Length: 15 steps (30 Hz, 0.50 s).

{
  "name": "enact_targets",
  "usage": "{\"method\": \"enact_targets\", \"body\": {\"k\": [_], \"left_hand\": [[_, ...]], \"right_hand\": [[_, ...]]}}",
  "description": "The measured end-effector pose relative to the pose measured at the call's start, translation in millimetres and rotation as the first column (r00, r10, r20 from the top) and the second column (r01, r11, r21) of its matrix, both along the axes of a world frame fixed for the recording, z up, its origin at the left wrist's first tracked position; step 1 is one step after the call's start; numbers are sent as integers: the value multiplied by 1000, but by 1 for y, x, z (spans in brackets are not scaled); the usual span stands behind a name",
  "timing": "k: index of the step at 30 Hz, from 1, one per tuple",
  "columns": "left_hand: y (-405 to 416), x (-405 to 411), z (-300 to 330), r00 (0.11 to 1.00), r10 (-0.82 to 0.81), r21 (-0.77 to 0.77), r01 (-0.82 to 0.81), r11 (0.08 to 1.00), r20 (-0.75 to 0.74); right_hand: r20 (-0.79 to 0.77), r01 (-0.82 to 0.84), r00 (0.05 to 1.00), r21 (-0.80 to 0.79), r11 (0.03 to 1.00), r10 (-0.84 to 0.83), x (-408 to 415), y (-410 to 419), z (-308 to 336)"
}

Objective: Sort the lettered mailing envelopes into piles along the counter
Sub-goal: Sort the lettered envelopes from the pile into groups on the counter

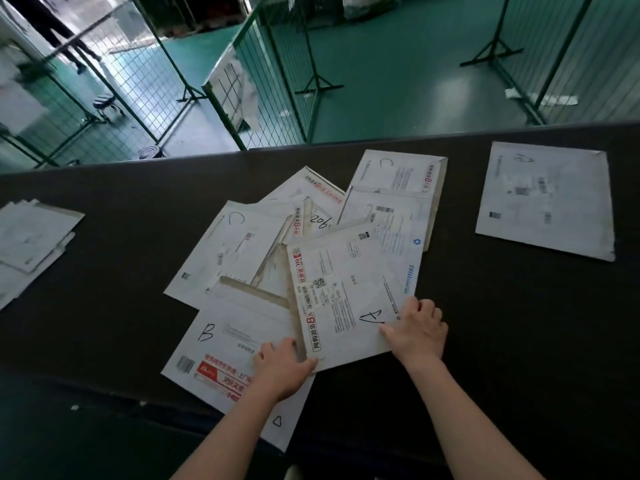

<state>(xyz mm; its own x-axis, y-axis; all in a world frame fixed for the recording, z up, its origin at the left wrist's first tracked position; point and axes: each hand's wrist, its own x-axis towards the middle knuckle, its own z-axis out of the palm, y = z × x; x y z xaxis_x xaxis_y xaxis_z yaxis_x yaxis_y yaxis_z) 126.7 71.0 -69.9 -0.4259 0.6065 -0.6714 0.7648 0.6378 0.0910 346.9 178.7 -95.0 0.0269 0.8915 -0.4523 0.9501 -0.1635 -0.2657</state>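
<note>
A loose heap of white mailing envelopes lies mid-counter. On top is the envelope marked A. My right hand pinches its near right corner, thumb on top. My left hand grips its near left corner, fingers curled at the edge. Under it lies the envelope marked B, reaching the counter's near edge. An envelope marked C lies at the heap's left, another C envelope at the far side. A single envelope lies apart at the right. A stack of envelopes sits at the left.
The dark counter runs left to right. Beyond its far edge are a green floor and green wire-mesh fence panels on stands. A person's legs show at the far left.
</note>
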Motion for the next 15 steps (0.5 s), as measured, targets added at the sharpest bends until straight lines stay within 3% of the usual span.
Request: {"method": "enact_targets", "body": {"k": [5,9,12,15], "left_hand": [[6,-4,2,982,144,-4,-145,989,123],[5,-4,2,943,255,-8,-259,966,212],[9,-6,1,901,377,34,-393,919,215],[14,-7,-12,898,416,42,-425,904,144]], "right_hand": [[-68,98,992,-122,988,-107,-6,13,8],[-70,73,994,-198,977,-89,-2,18,14],[-54,33,997,-253,967,-48,-3,16,12],[-23,-11,1000,-287,958,5,-7,8,9]]}}
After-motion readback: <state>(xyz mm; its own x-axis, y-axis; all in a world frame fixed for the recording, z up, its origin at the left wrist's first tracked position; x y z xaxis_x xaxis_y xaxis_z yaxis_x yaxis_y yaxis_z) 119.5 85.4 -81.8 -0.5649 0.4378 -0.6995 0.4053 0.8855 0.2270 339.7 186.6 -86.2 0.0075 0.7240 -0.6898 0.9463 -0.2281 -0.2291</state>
